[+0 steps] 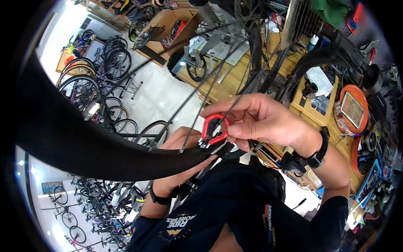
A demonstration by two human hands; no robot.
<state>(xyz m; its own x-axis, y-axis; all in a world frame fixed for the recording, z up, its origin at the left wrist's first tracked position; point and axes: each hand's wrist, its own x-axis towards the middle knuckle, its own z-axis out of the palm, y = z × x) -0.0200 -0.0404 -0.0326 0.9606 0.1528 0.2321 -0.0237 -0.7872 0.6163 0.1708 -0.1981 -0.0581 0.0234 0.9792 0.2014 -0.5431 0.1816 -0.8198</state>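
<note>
A black bicycle wheel rim curves across the left and middle, with thin dark spokes rising from it towards the upper middle. My right hand pinches a red loop-shaped spoke wrench between thumb and fingers. The metal jaw of the wrench sits at the rim's edge, by the foot of a spoke; whether it grips the nipple I cannot tell. Beyond the rim and spokes is my left hand, its back and knuckles partly showing next to the wrench. The rim and wrench hide its fingertips.
Behind the wheel stands a wooden workbench with metal parts. To the right lie a cardboard box with small parts and an orange round tray. Several bicycles line the floor at left, and an open carton is at the back.
</note>
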